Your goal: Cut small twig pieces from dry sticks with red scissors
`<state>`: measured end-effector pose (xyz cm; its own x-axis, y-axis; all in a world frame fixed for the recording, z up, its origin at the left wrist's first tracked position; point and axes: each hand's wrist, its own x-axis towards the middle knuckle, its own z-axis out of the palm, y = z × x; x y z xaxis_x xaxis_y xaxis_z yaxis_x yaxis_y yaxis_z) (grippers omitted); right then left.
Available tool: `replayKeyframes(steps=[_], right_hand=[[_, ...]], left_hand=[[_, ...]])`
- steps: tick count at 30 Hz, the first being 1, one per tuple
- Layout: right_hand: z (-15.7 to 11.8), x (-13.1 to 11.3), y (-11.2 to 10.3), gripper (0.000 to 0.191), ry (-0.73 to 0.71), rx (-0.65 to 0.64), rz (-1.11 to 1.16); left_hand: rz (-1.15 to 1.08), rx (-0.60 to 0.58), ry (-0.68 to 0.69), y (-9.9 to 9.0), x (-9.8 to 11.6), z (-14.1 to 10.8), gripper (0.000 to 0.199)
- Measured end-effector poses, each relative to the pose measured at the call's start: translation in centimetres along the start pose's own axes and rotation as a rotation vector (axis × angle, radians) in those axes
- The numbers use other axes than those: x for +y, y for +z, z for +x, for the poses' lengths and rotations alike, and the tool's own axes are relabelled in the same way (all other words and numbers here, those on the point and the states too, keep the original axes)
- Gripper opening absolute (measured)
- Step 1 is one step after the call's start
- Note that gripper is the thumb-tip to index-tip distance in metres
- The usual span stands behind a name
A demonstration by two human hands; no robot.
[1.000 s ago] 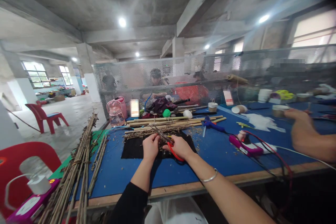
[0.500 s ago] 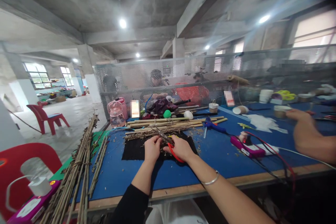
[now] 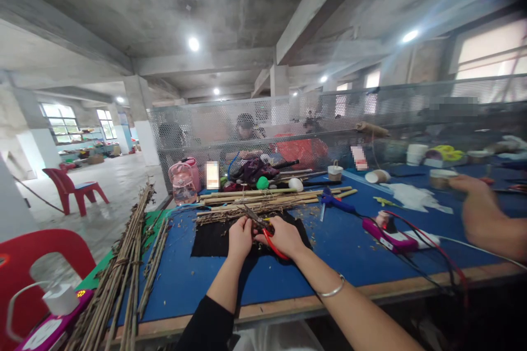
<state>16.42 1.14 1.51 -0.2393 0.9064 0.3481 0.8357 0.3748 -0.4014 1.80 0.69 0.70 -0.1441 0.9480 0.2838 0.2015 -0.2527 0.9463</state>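
Note:
My right hand [image 3: 285, 237] is closed around red-handled scissors [image 3: 274, 245], whose metal blades point up and to the left. Close beside the blades, my left hand [image 3: 240, 238] has its fingers pinched together; what they hold is too small to make out. Both hands are over a black cloth [image 3: 205, 239] on the blue tabletop [image 3: 197, 285]. Just beyond the fingers lie thin brown twigs [image 3: 214, 216], with pale cut sticks [image 3: 296, 198] behind them. Small plant scraps are scattered around the cloth.
A long bundle of sticks [image 3: 123, 263] leans over the table's left end. On the right lie a blue glue gun [image 3: 337, 201], a purple power strip [image 3: 387, 237] with cables, and white plastic [image 3: 418, 197]. A co-worker's arm [image 3: 486, 214] reaches in. A mesh partition [image 3: 197, 126] stands behind.
The view has tilted slightly, so most things sit a little lower. Both hands keep nearly the same place over the cloth, with the scissors still in the right.

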Motion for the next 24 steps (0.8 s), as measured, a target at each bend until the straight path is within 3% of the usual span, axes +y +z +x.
replayKeyframes(steps=[5, 10, 24], right_hand=[[0.1, 0.01, 0.45, 0.052, -0.031, 0.043, -0.023], [0.38, 0.48, 0.6, 0.054, -0.02, 0.079, -0.02], [0.38, 0.55, 0.42, 0.047, -0.041, 0.099, 0.029]], left_hand=[[0.012, 0.003, 0.037, 0.01, -0.01, 0.08, 0.018], [-0.079, 0.039, -0.065, 0.1, -0.23, 0.2, 0.022], [-0.121, 0.082, -0.073, 0.27, -0.33, 0.44, 0.027]])
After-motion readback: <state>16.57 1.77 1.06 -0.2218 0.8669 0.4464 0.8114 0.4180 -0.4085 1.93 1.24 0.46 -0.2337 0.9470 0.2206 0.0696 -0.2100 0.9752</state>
